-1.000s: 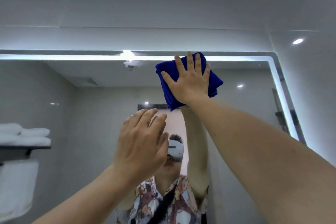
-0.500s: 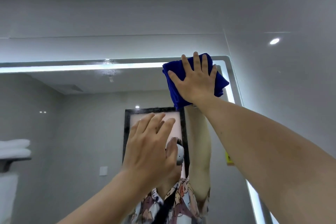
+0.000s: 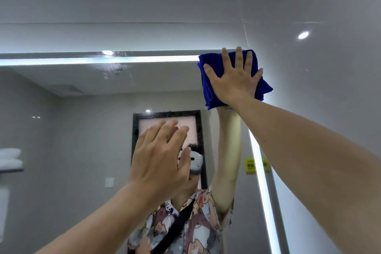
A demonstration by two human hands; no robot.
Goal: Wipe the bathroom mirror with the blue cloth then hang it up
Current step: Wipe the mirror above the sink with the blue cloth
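At mirror (image 3: 82, 130) top right corner: cloth (image 3: 208, 80), pinned flat under right hand (image 3: 234, 80), fingers spread. Left hand (image 3: 160, 161) lower left of cloth, open, empty.

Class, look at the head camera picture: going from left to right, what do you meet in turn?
Folded white towels → wall switch → left hand → blue cloth under the right hand → yellow sticker → ceiling light.
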